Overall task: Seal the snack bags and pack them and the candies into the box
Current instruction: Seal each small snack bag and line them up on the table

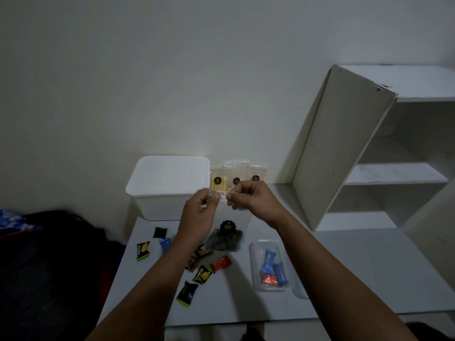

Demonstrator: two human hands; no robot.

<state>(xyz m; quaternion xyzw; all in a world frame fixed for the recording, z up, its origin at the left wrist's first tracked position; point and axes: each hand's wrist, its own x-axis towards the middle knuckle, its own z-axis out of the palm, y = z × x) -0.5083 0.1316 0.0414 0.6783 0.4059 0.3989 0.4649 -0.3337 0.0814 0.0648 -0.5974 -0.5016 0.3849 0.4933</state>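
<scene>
While raised over the table (332, 267), pinched the clear bag's (229, 227) top edge with left hand (200, 212) and right hand (251, 200), near the white box (167, 183).

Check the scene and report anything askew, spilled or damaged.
The white shelf unit leans at a tilt, and its top corner looks chipped. Wrapped candies lie scattered loose on the table, not spilled from anything visible. Nothing else stands out.
</scene>
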